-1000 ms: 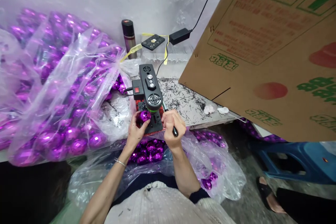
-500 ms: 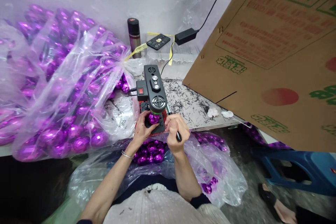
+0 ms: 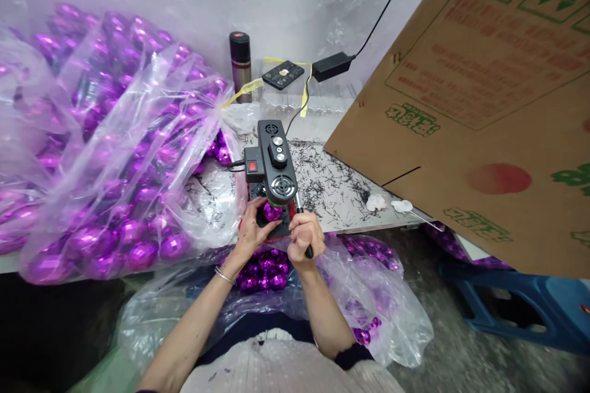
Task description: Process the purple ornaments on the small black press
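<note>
My left hand [image 3: 250, 228] has its thumb and fingers curled round a shiny purple faceted ball [image 3: 272, 212]. The ball sits directly beneath the head of a small black press-like machine [image 3: 278, 156] with a red switch and round vents. On the machine's right side, my right hand [image 3: 305, 236] is wrapped round the black grip of a lever [image 3: 309, 252], whose tip shows below my fist. Part of the machine's dark base on a red mat [image 3: 291, 212] shows around the ball. Over my lap, an open clear bag holds more purple balls [image 3: 267, 267].
A large clear bag of purple balls [image 3: 115, 166] fills the left side. Behind the machine stand a flask [image 3: 241, 67], a dark flat device [image 3: 283, 74] and a power adapter [image 3: 332, 67]. Black scraps [image 3: 322, 172] litter the tabletop. At right are a big cardboard box [image 3: 452, 135] and a blue stool [image 3: 548, 313].
My right hand, with the lever grip in it, has shifted slightly left towards the machine. My left hand stays at the ball. A person's foot at lower right has left the view.
</note>
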Available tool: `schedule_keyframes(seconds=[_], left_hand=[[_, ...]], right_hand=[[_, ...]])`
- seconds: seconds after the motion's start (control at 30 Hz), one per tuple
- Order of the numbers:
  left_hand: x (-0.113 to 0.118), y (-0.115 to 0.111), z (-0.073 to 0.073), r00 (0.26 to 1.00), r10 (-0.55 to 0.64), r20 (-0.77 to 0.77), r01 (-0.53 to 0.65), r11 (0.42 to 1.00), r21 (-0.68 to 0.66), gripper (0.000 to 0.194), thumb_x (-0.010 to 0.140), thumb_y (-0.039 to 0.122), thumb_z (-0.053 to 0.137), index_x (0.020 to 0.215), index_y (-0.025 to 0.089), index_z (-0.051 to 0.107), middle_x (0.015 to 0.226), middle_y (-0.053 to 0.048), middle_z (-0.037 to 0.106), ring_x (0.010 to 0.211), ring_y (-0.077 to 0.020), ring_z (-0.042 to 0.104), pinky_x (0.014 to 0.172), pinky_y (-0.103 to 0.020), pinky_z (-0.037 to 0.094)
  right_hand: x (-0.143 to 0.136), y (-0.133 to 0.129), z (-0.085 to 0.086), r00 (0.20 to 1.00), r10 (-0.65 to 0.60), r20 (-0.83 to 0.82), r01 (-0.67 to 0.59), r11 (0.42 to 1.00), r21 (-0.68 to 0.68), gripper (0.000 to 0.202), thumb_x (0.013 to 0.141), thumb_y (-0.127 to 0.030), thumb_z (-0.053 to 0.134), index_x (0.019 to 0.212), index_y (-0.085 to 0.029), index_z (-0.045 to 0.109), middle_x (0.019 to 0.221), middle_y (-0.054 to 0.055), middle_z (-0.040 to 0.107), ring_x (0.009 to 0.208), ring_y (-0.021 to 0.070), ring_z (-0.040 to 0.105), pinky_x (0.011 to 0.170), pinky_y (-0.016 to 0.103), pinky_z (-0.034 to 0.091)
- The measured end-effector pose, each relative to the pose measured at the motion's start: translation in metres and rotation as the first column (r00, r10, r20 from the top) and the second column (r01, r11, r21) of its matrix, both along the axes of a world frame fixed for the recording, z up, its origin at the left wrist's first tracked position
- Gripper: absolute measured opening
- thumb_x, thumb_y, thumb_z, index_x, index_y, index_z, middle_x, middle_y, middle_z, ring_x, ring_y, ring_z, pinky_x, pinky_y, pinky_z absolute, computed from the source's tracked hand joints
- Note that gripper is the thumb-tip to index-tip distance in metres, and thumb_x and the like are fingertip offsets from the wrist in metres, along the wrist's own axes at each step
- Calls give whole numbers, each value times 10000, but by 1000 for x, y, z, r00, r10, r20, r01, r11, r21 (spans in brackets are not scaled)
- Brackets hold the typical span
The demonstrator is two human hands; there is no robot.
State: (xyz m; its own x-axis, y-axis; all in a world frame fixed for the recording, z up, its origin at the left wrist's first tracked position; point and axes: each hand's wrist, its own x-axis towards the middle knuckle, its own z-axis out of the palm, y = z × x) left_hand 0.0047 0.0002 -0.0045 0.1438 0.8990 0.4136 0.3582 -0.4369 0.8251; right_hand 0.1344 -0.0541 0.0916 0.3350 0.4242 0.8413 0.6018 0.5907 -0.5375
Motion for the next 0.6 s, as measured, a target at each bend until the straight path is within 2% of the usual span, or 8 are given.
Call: schedule_keyframes(seconds=[0.23, 0.6], left_hand=[[1, -1, 0, 1000, 10, -8, -10, 1000, -25, 598, 866, 432, 914, 1358, 228, 641, 1265, -114, 749, 1221, -332, 751, 1067, -510, 622], [1, -2, 0, 1000, 21, -14, -22, 998, -63, 599, 851, 451, 918, 1332, 223, 644, 1267, -120, 750, 1228, -340, 752, 1074, -526, 618]], right_hand=[[0, 1, -11, 999, 15, -34, -15, 1000, 21, 404, 1124, -266, 373, 745, -257, 511, 685, -32, 584, 600, 148, 589, 714, 368, 562], [0, 2, -14, 1000, -2, -24, 3, 999, 36, 411, 1140, -313, 373, 757, -262, 511, 682, -31, 599, 589, 154, 606, 755, 395, 595]])
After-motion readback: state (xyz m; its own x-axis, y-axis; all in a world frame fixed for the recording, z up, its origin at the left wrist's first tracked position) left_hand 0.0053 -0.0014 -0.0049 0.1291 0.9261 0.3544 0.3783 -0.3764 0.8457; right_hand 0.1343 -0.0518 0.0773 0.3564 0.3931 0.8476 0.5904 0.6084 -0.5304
